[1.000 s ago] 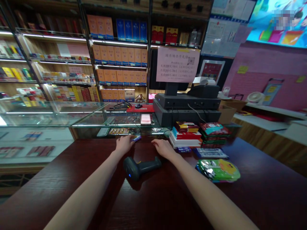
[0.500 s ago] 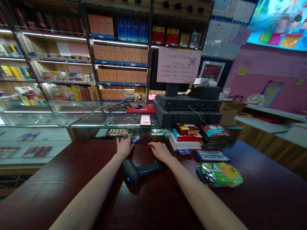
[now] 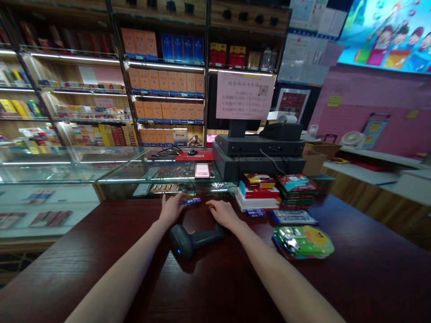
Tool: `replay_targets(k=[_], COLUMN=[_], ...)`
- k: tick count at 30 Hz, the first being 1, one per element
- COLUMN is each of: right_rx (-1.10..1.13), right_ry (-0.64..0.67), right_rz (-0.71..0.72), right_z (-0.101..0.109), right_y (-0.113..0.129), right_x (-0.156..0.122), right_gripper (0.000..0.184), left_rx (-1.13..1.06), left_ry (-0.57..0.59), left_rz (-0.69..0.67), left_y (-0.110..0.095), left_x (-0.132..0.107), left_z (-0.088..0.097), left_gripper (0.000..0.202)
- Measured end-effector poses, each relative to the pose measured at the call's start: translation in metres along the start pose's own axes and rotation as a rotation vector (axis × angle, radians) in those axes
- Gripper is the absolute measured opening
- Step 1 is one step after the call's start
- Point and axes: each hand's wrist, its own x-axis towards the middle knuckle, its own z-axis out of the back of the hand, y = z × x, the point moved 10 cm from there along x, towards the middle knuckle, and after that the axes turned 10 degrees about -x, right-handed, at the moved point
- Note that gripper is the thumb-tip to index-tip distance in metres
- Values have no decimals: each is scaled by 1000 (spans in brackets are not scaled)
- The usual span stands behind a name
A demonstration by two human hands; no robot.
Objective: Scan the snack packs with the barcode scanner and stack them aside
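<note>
My left hand (image 3: 171, 210) rests at the far part of the dark wooden counter, thumb and fingers closed on the left end of a small purple stick pack (image 3: 192, 201). My right hand (image 3: 222, 213) lies on the wood to the right of the pack, apart from it. Its fingers are loosely bent and point left, with nothing seen in them. Between my forearms a dark grey barcode scanner (image 3: 193, 239) lies on its side, a blue light showing on its head. Its handle end is close to my right wrist.
To the right stand stacked red and white packs (image 3: 257, 195) and dark chocolate-like packs (image 3: 298, 190). Nearer are a purple pack (image 3: 256, 213), a blue flat pack (image 3: 293, 217) and a green panda-print package (image 3: 305, 242). Behind are a glass case (image 3: 161, 172) and a cash register (image 3: 259, 157).
The purple stick pack has turned flatter and shows more beside my left fingers. My right hand and the scanner have hardly moved; the view has shifted slightly.
</note>
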Motion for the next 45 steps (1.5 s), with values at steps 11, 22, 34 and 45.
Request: replay_targets(k=[11, 22, 34, 45], right_rx=[277, 696, 629, 485], right_ry=[-151, -233, -366, -524], right_rz=[-41, 21, 64, 111], right_z=[27, 31, 39, 53], right_y=[1, 8, 12, 11], right_x=[-13, -26, -47, -64], right_gripper=[33, 31, 20, 18], left_rx=[-217, -261, -273, -299], left_ry=[-88, -271, -374, -396], left_rz=[-188, -351, -547, -462], left_y=[-32, -56, -82, -70], left_x=[-27, -66, -91, -88], left_z=[45, 72, 80, 80], left_gripper=[32, 26, 29, 26])
